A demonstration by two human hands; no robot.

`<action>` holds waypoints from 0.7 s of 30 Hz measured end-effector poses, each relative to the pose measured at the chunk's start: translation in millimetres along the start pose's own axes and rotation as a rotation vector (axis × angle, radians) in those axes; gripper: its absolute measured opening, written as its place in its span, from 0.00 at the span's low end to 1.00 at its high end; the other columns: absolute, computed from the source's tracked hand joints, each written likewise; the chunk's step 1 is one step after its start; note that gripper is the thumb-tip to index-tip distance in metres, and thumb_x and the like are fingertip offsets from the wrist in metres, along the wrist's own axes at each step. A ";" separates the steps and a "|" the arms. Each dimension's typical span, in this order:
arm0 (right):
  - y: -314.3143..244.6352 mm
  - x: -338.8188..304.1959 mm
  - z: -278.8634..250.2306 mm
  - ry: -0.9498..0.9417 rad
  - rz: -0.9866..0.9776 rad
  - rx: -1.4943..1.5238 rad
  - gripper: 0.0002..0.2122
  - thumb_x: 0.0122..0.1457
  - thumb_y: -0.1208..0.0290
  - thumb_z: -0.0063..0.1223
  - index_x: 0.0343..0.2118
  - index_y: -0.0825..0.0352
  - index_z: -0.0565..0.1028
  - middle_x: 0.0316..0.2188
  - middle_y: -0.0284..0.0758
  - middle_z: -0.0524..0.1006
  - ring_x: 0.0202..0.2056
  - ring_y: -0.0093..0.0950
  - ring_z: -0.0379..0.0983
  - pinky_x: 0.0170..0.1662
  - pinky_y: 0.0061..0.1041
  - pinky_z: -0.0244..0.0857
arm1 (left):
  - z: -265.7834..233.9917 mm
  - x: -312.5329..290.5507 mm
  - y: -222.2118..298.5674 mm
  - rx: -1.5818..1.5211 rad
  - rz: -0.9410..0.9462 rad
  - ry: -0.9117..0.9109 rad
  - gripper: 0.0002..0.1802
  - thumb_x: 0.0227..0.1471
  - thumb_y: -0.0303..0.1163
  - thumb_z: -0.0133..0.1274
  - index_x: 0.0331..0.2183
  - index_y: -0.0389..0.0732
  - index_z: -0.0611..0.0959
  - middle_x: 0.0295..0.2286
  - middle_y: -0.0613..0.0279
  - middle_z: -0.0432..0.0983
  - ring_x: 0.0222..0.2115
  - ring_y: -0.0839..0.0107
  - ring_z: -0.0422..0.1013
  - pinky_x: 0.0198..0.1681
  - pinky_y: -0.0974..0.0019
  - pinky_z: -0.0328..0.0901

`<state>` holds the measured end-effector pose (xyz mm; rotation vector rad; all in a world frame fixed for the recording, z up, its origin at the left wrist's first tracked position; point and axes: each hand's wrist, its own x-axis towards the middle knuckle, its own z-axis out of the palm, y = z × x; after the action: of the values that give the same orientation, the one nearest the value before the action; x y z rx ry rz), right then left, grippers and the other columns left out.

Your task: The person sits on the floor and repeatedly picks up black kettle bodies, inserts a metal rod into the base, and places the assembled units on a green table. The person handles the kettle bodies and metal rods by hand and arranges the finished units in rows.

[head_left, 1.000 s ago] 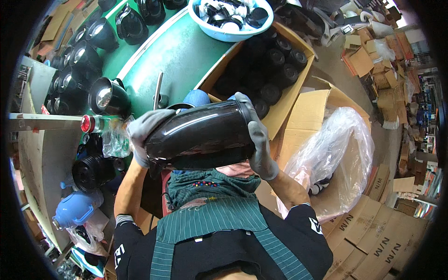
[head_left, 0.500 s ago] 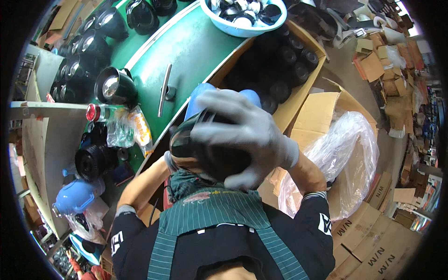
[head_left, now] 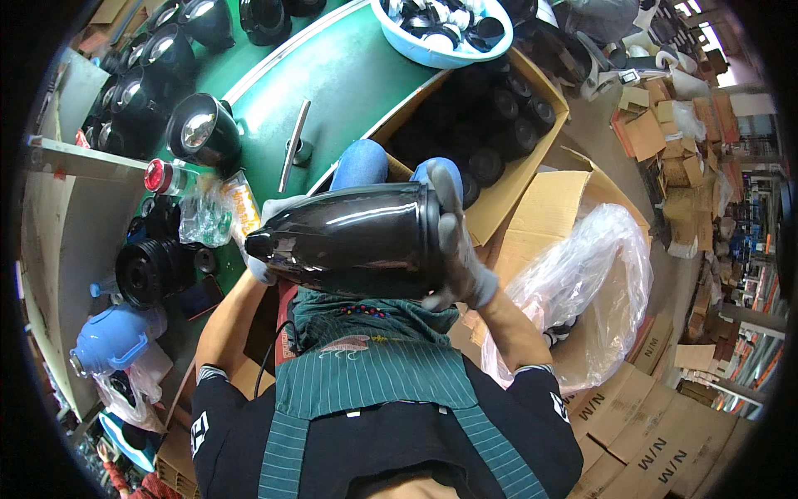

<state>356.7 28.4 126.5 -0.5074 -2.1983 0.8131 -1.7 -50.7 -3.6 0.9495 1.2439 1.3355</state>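
A glossy black, bullet-shaped vessel (head_left: 353,241) lies level across my lap, its narrow tip to the left and its wide ringed end to the right. My left hand (head_left: 264,264), in a grey glove, is closed round the narrow end, partly hidden behind it. At the wide end my gloved right hand (head_left: 459,254) presses over the rim, fingers bent round it. On the green table (head_left: 332,83) just beyond, a metal T-shaped bar tool (head_left: 296,150) stands upright. A black pot with a silvery inside (head_left: 202,131) is to its left.
Several similar black pots (head_left: 166,54) stand at the far left. A light-blue basin (head_left: 440,56) of small black-and-silver parts is at the back. Round black pieces fill a cardboard box (head_left: 544,133); right of my lap is an open carton with clear plastic (head_left: 590,283). A bottle (head_left: 170,179) lies left.
The black vessel has turned from pointing toward me to lying sideways. My right hand moved from over it to its wide end; my left hand now shows at the tip.
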 end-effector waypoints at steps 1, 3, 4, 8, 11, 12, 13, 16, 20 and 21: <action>-8.4 7.8 5.9 0.080 0.170 0.175 0.45 0.69 0.42 0.54 0.79 0.65 0.50 0.77 0.51 0.53 0.77 0.46 0.50 0.76 0.48 0.44 | 15.7 4.4 30.8 0.136 0.093 -0.026 0.20 0.57 0.32 0.63 0.51 0.35 0.88 0.42 0.56 0.88 0.39 0.66 0.84 0.47 0.64 0.77; -18.8 23.5 10.1 0.197 0.559 0.498 0.37 0.75 0.47 0.47 0.76 0.69 0.56 0.71 0.46 0.63 0.71 0.37 0.59 0.74 0.39 0.51 | 37.6 13.2 98.1 0.691 0.481 -0.069 0.22 0.54 0.35 0.64 0.49 0.37 0.89 0.41 0.53 0.88 0.38 0.61 0.86 0.46 0.62 0.78; -15.0 25.6 4.5 0.077 0.870 0.581 0.35 0.77 0.48 0.44 0.75 0.71 0.58 0.68 0.43 0.67 0.67 0.34 0.64 0.72 0.35 0.54 | 42.8 11.1 129.7 0.890 0.827 -0.118 0.23 0.52 0.36 0.64 0.49 0.37 0.89 0.41 0.51 0.87 0.39 0.55 0.86 0.46 0.59 0.79; -5.3 14.9 -14.0 -0.097 1.226 0.827 0.34 0.79 0.49 0.40 0.73 0.78 0.59 0.68 0.42 0.70 0.68 0.33 0.66 0.73 0.30 0.56 | 32.0 7.0 121.9 0.827 0.741 -0.187 0.24 0.51 0.36 0.66 0.50 0.36 0.88 0.41 0.50 0.88 0.40 0.57 0.86 0.46 0.61 0.79; -26.0 -8.0 -2.8 -0.072 0.413 -0.022 0.54 0.69 0.35 0.51 0.80 0.70 0.36 0.79 0.61 0.41 0.79 0.51 0.44 0.78 0.49 0.42 | 21.1 -6.4 77.5 0.246 0.027 -0.069 0.22 0.56 0.33 0.63 0.51 0.34 0.88 0.43 0.57 0.88 0.43 0.69 0.83 0.50 0.64 0.77; -16.8 0.7 -0.3 -0.048 0.069 -0.092 0.57 0.66 0.32 0.51 0.80 0.71 0.36 0.79 0.61 0.42 0.79 0.52 0.42 0.78 0.48 0.38 | 17.2 -12.3 57.0 -0.061 -0.116 -0.066 0.21 0.57 0.33 0.62 0.50 0.33 0.89 0.43 0.59 0.88 0.44 0.69 0.83 0.50 0.63 0.77; -14.2 10.3 4.3 -0.019 -0.031 -0.006 0.54 0.68 0.33 0.48 0.79 0.71 0.39 0.79 0.59 0.43 0.79 0.50 0.43 0.78 0.45 0.38 | 22.5 -10.8 57.6 -0.377 -0.247 -0.068 0.19 0.58 0.32 0.62 0.49 0.32 0.89 0.43 0.61 0.88 0.44 0.70 0.82 0.50 0.63 0.76; -27.7 24.3 14.2 0.141 0.385 0.607 0.45 0.74 0.37 0.40 0.78 0.73 0.48 0.80 0.51 0.47 0.79 0.43 0.45 0.79 0.36 0.36 | 35.4 -3.1 101.1 0.491 0.332 -0.059 0.23 0.53 0.35 0.64 0.48 0.34 0.89 0.42 0.51 0.88 0.43 0.59 0.85 0.48 0.58 0.77; -32.2 34.8 -2.8 0.029 0.633 0.563 0.32 0.82 0.52 0.29 0.77 0.73 0.50 0.76 0.47 0.58 0.77 0.38 0.53 0.77 0.31 0.44 | 35.2 -1.7 114.0 0.727 0.623 -0.011 0.23 0.50 0.32 0.66 0.48 0.32 0.89 0.40 0.49 0.88 0.40 0.58 0.86 0.48 0.61 0.77; -37.4 39.3 -5.8 -0.011 0.706 0.500 0.32 0.82 0.53 0.29 0.77 0.73 0.50 0.75 0.48 0.60 0.76 0.38 0.54 0.76 0.31 0.45 | 30.5 0.1 100.2 0.703 0.587 0.007 0.23 0.49 0.32 0.66 0.48 0.34 0.89 0.41 0.49 0.88 0.41 0.58 0.86 0.48 0.62 0.77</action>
<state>331.1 25.9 174.6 -1.0312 -1.7107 1.6725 11.6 -38.6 99.6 1.9174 1.5433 1.3370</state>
